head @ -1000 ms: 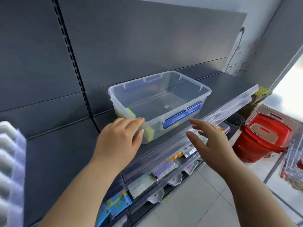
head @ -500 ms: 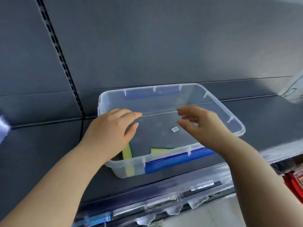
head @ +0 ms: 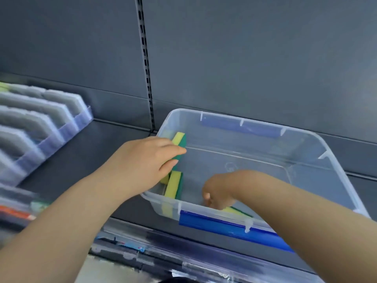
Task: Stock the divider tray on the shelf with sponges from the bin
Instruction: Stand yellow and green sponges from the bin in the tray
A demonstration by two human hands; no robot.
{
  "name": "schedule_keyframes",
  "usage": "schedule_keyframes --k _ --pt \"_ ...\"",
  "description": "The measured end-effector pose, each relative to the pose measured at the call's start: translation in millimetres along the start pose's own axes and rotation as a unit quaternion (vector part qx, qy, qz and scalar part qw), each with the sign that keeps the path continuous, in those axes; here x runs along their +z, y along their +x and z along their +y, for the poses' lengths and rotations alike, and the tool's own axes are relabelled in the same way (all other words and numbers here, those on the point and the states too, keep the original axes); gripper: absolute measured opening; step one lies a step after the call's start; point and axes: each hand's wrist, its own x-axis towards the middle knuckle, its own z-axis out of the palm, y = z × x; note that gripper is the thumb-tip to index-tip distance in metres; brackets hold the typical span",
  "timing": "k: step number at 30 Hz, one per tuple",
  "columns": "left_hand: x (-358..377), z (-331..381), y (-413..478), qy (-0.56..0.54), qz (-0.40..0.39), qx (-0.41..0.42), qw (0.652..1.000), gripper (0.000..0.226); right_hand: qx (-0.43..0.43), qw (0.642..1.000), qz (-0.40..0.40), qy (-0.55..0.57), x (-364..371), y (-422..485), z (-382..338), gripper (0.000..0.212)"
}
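Observation:
A clear plastic bin [head: 338, 174] with blue latches stands on the dark shelf. My left hand [head: 142, 160] grips a yellow-and-green sponge [head: 180, 140] at the bin's left wall, lifted partly above the rim. A second sponge [head: 173, 186] stands on edge below it. My right hand [head: 218, 193] reaches down inside the bin's near wall, fingers curled at a flat sponge [head: 236, 211] lying there; my hand hides the contact. The clear divider tray [head: 51, 127] sits on the shelf at the left, blurred.
The dark shelf surface [head: 98, 144] lies between tray and bin. A slotted upright [head: 145, 64] runs down the grey back panel. Lower shelves with a clear front strip [head: 173, 256] hold small packaged goods, blurred.
The view swung right and down. My left hand went from the bin's corner to gripping a sponge and raising it. My right hand dropped from above the bin to its near bottom.

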Motion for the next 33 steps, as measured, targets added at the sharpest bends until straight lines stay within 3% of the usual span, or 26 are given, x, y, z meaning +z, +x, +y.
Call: schedule_keyframes --k 2,5,7,10,14,17,19,21,24,27,33 --pt "4 -3 3 0.004 0.003 0.006 1.000 0.027 0.018 1.000 -0.001 -0.016 1 -2 5 0.033" --pt "2 -4 18 0.017 -0.006 0.056 0.998 0.029 0.052 0.992 0.072 0.094 -2 -12 24 0.036" --pt "7 -7 34 0.041 -0.136 0.070 0.987 0.037 0.082 0.963 0.167 0.197 -4 -26 39 0.036" --pt "21 -9 57 0.094 -0.383 0.145 0.907 0.048 0.117 0.900 0.299 0.296 1 -49 56 0.036" --pt "43 0 73 0.142 -0.495 0.261 0.816 0.063 0.140 0.825 0.397 0.378 21 -71 59 0.040" --pt "60 9 74 0.177 -0.514 0.318 0.777 0.063 0.149 0.801 0.422 0.399 37 -80 54 0.043" --pt "67 11 78 0.187 -0.515 0.320 0.773 0.059 0.163 0.791 0.431 0.403 45 -84 52 0.044" --pt "69 13 84 0.173 -0.501 0.308 0.790 0.052 0.180 0.785 0.433 0.405 52 -87 50 0.046" --pt "72 14 89 0.163 -0.414 0.344 0.827 0.057 0.187 0.775 0.435 0.418 58 -91 46 0.052" --pt "77 15 91 0.176 -0.397 0.370 0.821 0.066 0.193 0.781 0.427 0.413 62 -94 43 0.056" --pt "82 20 89 0.210 -0.373 0.354 0.831 0.037 0.226 0.798 0.408 0.381 65 -87 44 0.047"
